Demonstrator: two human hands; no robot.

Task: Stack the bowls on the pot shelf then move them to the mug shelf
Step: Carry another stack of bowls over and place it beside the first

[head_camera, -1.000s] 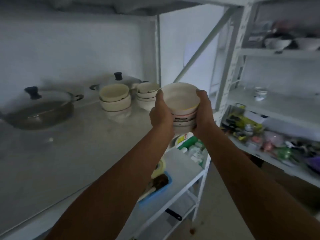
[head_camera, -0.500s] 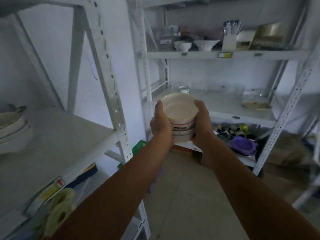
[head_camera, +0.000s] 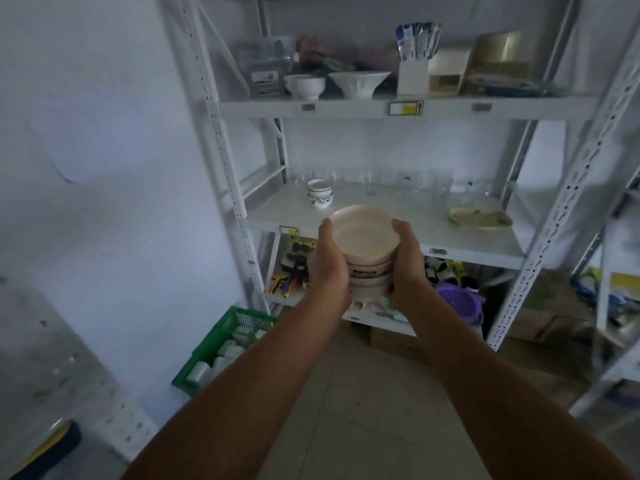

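Observation:
A stack of several pale bowls [head_camera: 364, 237] is held in the air between both hands, in front of a white rack. My left hand [head_camera: 327, 268] grips the stack's left side and my right hand [head_camera: 407, 263] grips its right side. The top bowl is cream inside with a yellow rim. Just beyond the stack lies the middle shelf [head_camera: 391, 216], which carries stacked mugs [head_camera: 319, 192] with a blue leaf pattern at its left. The pot shelf is out of view.
Clear glasses [head_camera: 441, 188] line the back of the middle shelf and a shallow dish [head_camera: 480, 218] lies at its right. The upper shelf [head_camera: 346, 107] holds white bowls and boxes. A green crate [head_camera: 225, 348] stands on the floor at left; a purple colander [head_camera: 457, 299] sits lower right.
The view has swung from the pot shelf to the rack with the mugs and come closer to it. Both hands have kept hold of the bowl stack throughout.

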